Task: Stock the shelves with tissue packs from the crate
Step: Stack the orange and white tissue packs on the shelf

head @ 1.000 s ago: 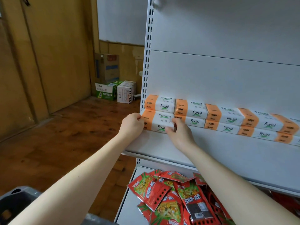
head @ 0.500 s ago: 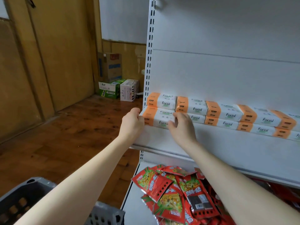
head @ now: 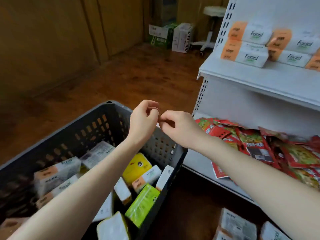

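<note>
Left hand (head: 143,122) and right hand (head: 178,129) are held together above the dark grey perforated plastic crate (head: 86,116); fingers loosely curled, nothing grasped. Inside, partly hidden by forearms: orange-and-white tissue packs (head: 57,172), 1 yellow pack (head: 136,165), 1 green pack (head: 142,203). At least 4 stocked packs (head: 249,54) are counted on the white metal shelf (head: 259,78).

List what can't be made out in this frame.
Head view, crate: contents partly hidden under both forearms.
Head view, left hand and right hand: curled fingertips meet, blurred; whether they pinch anything is unclear.
Head view, shelved tissue packs: row cut off by the right edge.
</note>
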`<move>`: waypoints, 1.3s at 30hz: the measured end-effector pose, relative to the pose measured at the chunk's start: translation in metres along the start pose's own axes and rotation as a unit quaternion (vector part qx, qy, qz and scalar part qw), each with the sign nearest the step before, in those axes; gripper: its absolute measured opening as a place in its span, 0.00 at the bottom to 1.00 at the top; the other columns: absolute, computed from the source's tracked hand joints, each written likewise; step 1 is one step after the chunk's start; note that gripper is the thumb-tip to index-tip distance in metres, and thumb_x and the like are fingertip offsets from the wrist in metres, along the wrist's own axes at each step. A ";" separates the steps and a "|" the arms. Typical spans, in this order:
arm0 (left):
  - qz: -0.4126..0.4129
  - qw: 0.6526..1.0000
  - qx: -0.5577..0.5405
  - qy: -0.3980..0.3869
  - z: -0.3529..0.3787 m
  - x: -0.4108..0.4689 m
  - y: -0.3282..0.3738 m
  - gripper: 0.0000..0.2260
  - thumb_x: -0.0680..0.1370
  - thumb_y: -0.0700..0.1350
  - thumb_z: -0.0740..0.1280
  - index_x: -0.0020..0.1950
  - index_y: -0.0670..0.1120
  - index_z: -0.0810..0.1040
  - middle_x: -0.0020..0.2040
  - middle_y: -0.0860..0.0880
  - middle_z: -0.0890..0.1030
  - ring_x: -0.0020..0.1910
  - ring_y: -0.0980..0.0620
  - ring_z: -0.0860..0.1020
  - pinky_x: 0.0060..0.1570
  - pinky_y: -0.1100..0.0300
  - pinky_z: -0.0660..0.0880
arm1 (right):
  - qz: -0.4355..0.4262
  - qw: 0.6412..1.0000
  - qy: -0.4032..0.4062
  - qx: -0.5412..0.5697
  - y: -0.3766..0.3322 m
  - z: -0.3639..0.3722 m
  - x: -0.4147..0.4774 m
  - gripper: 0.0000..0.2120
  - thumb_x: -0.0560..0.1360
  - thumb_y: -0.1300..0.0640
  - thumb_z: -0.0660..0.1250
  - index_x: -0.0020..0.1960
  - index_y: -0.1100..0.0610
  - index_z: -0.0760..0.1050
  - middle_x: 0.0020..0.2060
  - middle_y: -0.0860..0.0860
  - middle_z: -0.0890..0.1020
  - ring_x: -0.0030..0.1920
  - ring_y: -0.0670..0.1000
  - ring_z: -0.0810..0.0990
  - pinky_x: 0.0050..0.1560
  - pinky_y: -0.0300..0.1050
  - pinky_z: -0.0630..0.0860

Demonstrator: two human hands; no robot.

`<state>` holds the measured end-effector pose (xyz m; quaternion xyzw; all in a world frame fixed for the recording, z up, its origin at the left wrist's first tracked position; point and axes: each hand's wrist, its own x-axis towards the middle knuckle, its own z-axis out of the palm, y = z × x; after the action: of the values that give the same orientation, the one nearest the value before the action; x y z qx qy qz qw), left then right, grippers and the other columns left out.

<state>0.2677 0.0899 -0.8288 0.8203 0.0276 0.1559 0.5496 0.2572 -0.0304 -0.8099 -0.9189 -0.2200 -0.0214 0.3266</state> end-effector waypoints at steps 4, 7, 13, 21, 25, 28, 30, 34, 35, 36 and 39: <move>-0.065 0.980 0.158 -0.101 -0.014 -0.025 -0.074 0.11 0.75 0.38 0.60 0.54 0.43 0.78 0.48 0.48 0.80 0.47 0.51 0.76 0.42 0.63 0.67 | 0.078 0.979 -0.174 -0.067 0.004 0.054 0.005 0.11 0.78 0.59 0.58 0.54 0.58 0.77 0.49 0.56 0.81 0.46 0.52 0.76 0.44 0.44 0.71; -0.087 0.945 0.239 -0.206 -0.010 -0.042 -0.116 0.12 0.75 0.38 0.60 0.57 0.42 0.77 0.53 0.43 0.81 0.54 0.45 0.77 0.46 0.60 0.68 | 0.132 0.942 -0.284 -0.125 0.013 0.087 0.009 0.13 0.76 0.63 0.56 0.55 0.60 0.77 0.53 0.58 0.80 0.52 0.58 0.78 0.49 0.47 0.75; -0.118 0.860 0.349 -0.352 0.013 -0.062 -0.178 0.16 0.77 0.42 0.61 0.64 0.39 0.69 0.61 0.40 0.75 0.61 0.42 0.73 0.53 0.55 0.70 | 0.130 0.847 -0.441 -0.268 0.008 0.112 0.009 0.10 0.75 0.69 0.54 0.47 0.60 0.72 0.31 0.56 0.68 0.27 0.51 0.61 0.25 0.41 0.57; -0.071 0.812 0.439 -0.378 0.018 -0.065 -0.192 0.09 0.77 0.43 0.62 0.54 0.40 0.73 0.54 0.42 0.77 0.55 0.41 0.76 0.44 0.53 0.72 | 0.173 0.860 -0.417 -0.239 0.014 0.119 0.013 0.17 0.75 0.70 0.53 0.30 0.58 0.58 0.27 0.54 0.60 0.26 0.50 0.55 0.25 0.42 0.51; -0.110 0.893 0.324 -0.292 -0.002 -0.043 -0.164 0.09 0.72 0.43 0.65 0.36 0.44 0.66 0.33 0.49 0.70 0.36 0.48 0.71 0.29 0.58 0.63 | 0.225 0.906 -0.324 -0.156 0.017 0.109 0.018 0.19 0.79 0.59 0.54 0.30 0.57 0.56 0.26 0.53 0.62 0.27 0.52 0.61 0.27 0.42 0.56; -0.115 0.948 0.230 -0.189 -0.021 -0.031 -0.135 0.07 0.70 0.42 0.65 0.37 0.46 0.67 0.33 0.51 0.68 0.33 0.52 0.68 0.28 0.59 0.60 | 0.289 0.925 -0.230 -0.094 0.015 0.101 0.024 0.19 0.80 0.49 0.52 0.40 0.63 0.67 0.35 0.57 0.71 0.42 0.59 0.76 0.39 0.45 0.73; -0.078 0.966 0.204 -0.141 -0.031 -0.029 -0.116 0.06 0.70 0.41 0.66 0.44 0.44 0.72 0.37 0.51 0.72 0.38 0.51 0.70 0.31 0.59 0.65 | 0.376 0.909 -0.163 0.075 0.011 0.093 0.027 0.24 0.78 0.43 0.55 0.61 0.63 0.67 0.52 0.62 0.75 0.49 0.63 0.80 0.48 0.51 0.80; 0.020 0.984 0.155 -0.086 -0.044 -0.035 -0.090 0.10 0.68 0.38 0.66 0.49 0.40 0.76 0.44 0.48 0.73 0.45 0.50 0.71 0.42 0.59 0.66 | 0.404 0.845 -0.042 0.347 -0.002 0.072 0.027 0.27 0.76 0.49 0.65 0.68 0.63 0.64 0.58 0.60 0.77 0.40 0.56 0.82 0.31 0.43 0.81; 0.029 0.988 0.134 -0.077 -0.047 -0.037 -0.086 0.11 0.67 0.40 0.65 0.49 0.40 0.76 0.45 0.49 0.73 0.48 0.50 0.71 0.44 0.60 0.66 | 0.396 0.844 -0.022 0.361 -0.005 0.068 0.026 0.23 0.76 0.54 0.65 0.64 0.66 0.66 0.54 0.60 0.78 0.37 0.54 0.82 0.31 0.42 0.81; 0.022 0.992 0.105 -0.070 -0.049 -0.037 -0.082 0.13 0.66 0.42 0.64 0.50 0.41 0.76 0.48 0.49 0.73 0.53 0.50 0.71 0.47 0.62 0.65 | 0.387 0.843 -0.008 0.372 -0.010 0.063 0.023 0.17 0.76 0.58 0.64 0.60 0.67 0.69 0.51 0.60 0.79 0.37 0.53 0.81 0.32 0.41 0.81; -0.060 0.996 -0.046 -0.036 -0.054 -0.040 -0.068 0.24 0.63 0.51 0.63 0.57 0.45 0.72 0.61 0.47 0.70 0.66 0.50 0.66 0.58 0.63 0.65 | 0.343 0.839 0.020 0.422 -0.019 0.047 0.015 0.06 0.76 0.65 0.61 0.52 0.63 0.72 0.47 0.58 0.81 0.41 0.52 0.82 0.37 0.42 0.81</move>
<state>0.2228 0.1559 -0.8813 0.7962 0.0497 0.0940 0.5957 0.2581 0.0169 -0.8326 -0.7081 0.1281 0.1683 0.6737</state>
